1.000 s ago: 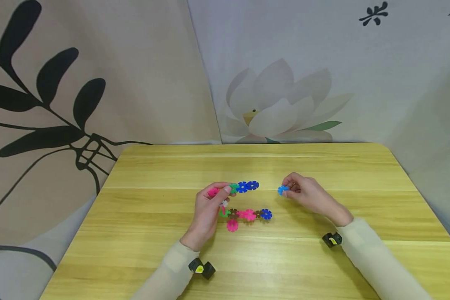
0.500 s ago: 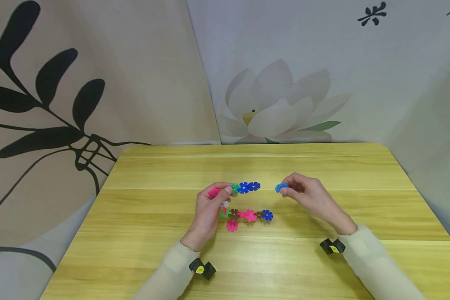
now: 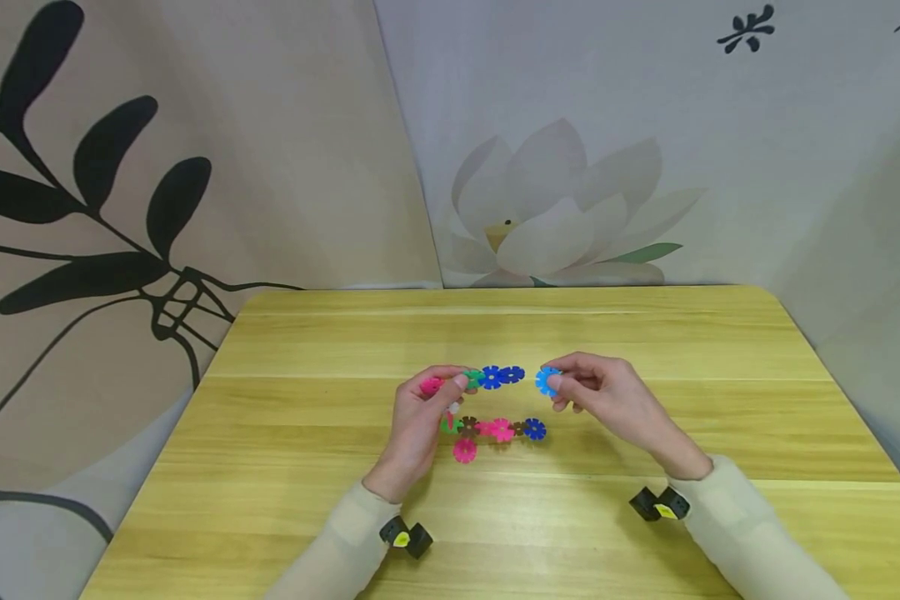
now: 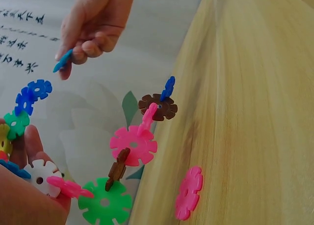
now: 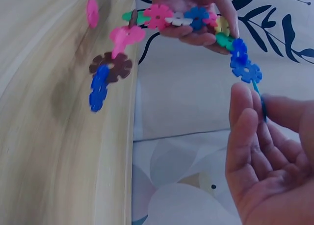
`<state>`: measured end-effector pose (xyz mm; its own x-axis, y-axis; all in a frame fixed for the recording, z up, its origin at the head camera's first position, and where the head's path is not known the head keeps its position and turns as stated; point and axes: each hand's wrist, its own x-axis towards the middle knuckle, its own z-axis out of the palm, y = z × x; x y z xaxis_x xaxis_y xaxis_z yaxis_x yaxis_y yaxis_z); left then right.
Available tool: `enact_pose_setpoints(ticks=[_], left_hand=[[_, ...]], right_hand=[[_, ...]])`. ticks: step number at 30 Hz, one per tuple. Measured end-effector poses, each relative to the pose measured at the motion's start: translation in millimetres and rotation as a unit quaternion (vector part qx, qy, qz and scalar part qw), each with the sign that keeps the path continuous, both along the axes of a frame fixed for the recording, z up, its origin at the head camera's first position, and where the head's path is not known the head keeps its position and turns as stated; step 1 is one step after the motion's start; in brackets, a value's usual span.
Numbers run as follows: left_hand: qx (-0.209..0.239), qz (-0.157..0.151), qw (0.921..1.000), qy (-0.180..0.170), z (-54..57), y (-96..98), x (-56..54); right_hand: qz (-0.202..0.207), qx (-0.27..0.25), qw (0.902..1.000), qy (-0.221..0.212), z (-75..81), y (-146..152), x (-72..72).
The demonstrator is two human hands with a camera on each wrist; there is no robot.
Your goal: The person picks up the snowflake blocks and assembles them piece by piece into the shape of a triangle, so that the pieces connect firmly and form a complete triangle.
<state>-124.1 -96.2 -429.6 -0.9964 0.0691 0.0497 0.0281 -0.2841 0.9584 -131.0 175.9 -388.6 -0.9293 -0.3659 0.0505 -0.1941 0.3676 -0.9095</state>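
A curved chain of interlocking plastic snowflake discs (image 3: 502, 430) hangs from my left hand (image 3: 414, 425), whose thumb and fingers grip it near its middle. One arm of the chain ends in two dark blue discs (image 3: 491, 377) beyond a green one; the other runs through green, brown and pink to a dark blue disc (image 4: 168, 88). My right hand (image 3: 622, 404) pinches a light blue snowflake disc (image 3: 546, 381) between thumb and fingers, just right of the upper dark blue end. In the head view a small gap separates them. Part of the chain is hidden behind my left hand.
A loose pink snowflake disc (image 3: 465, 451) lies on the wooden table (image 3: 307, 500) below the chain. Beyond the table's far edge stands a wall covering (image 3: 330, 150) printed with dark leaves and a pale flower.
My right hand has moved left with the light blue disc, turning it until its flat face shows. The left hand and chain have shifted very slightly right.
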Motion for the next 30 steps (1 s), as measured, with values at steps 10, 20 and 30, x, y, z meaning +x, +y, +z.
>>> enact_pose_setpoints(ticks=[10,20,30], left_hand=[[-0.031,-0.008,0.9994,0.012,-0.9,1.3,1.0],[-0.050,-0.008,0.9985,0.022,-0.5,2.7,2.8],[-0.055,-0.005,0.9982,0.024,-1.3,3.9,3.0]], right_hand=[[-0.002,-0.001,0.9999,-0.016,6.7,-6.2,-0.1],[-0.003,-0.014,0.9993,-0.034,7.1,-6.8,-1.2],[0.002,-0.006,0.9990,-0.045,7.0,-6.6,-2.4]])
